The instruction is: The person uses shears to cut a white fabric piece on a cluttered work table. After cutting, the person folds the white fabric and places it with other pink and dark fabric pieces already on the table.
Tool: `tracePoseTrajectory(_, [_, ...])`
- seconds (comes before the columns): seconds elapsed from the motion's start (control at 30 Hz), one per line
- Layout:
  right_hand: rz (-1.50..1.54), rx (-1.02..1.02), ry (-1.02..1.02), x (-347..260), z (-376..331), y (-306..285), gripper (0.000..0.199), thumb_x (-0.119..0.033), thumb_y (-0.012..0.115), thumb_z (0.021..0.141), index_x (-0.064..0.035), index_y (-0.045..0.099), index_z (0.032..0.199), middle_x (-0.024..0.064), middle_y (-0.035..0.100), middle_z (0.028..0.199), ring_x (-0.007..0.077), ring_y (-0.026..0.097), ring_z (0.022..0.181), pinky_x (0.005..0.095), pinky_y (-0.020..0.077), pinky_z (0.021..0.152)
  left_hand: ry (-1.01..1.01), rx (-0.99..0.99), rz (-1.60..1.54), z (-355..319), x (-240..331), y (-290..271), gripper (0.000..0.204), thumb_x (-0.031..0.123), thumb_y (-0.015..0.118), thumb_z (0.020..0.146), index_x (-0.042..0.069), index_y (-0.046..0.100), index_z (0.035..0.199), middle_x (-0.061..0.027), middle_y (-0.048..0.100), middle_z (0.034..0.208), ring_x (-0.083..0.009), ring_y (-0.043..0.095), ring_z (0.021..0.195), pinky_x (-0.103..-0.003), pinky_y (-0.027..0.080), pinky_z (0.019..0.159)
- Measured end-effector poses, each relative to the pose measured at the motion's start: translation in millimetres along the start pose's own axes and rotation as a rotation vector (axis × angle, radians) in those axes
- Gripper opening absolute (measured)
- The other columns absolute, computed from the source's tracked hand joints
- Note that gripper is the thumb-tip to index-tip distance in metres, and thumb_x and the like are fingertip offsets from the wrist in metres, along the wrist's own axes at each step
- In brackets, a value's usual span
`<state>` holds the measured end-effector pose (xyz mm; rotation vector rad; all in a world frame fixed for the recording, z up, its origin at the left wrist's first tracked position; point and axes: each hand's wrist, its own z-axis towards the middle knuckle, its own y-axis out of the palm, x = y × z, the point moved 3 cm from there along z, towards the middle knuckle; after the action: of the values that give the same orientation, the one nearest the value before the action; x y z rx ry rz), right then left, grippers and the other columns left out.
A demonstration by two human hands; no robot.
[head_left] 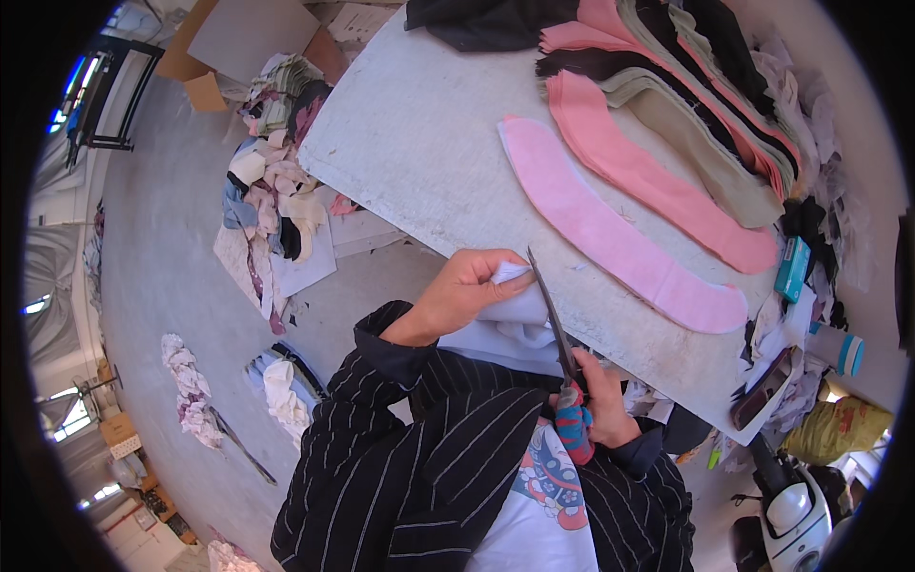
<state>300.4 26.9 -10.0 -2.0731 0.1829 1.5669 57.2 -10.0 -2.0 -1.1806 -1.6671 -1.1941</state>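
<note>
My left hand point(456, 297) is closed on a folded piece of pale fabric point(519, 311), pinched between thumb and fingers. The rest of that cloth hangs down over my lap at the table's near edge. My right hand point(606, 398) grips large dark scissors point(557, 322), whose handles are wrapped in red and blue cloth. Their blades point up and away, right beside the fabric and the left fingertips. I cannot tell whether the blades touch it. Beyond them on the table lies a long curved pink fabric piece point(610, 234).
Stacks of curved coral pieces point(658, 176) and grey-green pieces point(705, 157) cover the far right of the pale worktable point(419, 124). A teal box point(792, 269) sits at its right edge. Fabric scraps point(276, 195) are heaped left of the table. A white machine point(796, 520) stands lower right.
</note>
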Motion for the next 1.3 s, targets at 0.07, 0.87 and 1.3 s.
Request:
tracePoseTrajectory(0.07, [-0.003,-0.002,0.018,-0.7,0.2,-0.7,0.065,-0.021,0.079,0.074,-0.0012,0.045,0.126,0.0146,0.063,0.077,0.0332,0.065,0.065,0.0359,0.0498,0.060,-0.004,0.000,0.030,0.0,4.6,0.5,0.018,0.009,0.058,0.096,-0.003,0.062,0.109,0.0001,0.065,0.092,-0.0024,0.056,0.083,-0.020,0.047,0.071])
tracePoseTrajectory(0.87, [-0.076,0.087,-0.025,-9.2,5.6,-7.5,0.067,-0.021,0.082,0.070,0.0015,0.048,0.123,0.0110,0.058,0.073,0.0260,0.058,0.061,0.0332,0.0471,0.060,0.178,0.118,0.187,1.7,3.0,4.7,0.016,0.011,0.060,0.095,-0.002,0.063,0.103,0.0010,0.063,0.079,-0.0009,0.051,0.072,-0.019,0.043,0.060])
tracePoseTrajectory(1.3, [0.019,0.077,-0.084,2.7,1.2,1.7,0.060,-0.018,0.077,0.075,-0.0001,0.047,0.124,0.0155,0.063,0.080,0.0336,0.065,0.066,0.0359,0.0500,0.061,0.109,0.130,0.366,-2.7,6.7,6.0,0.015,0.011,0.061,0.094,-0.003,0.064,0.098,0.0009,0.062,0.083,-0.0042,0.051,0.076,-0.020,0.042,0.069])
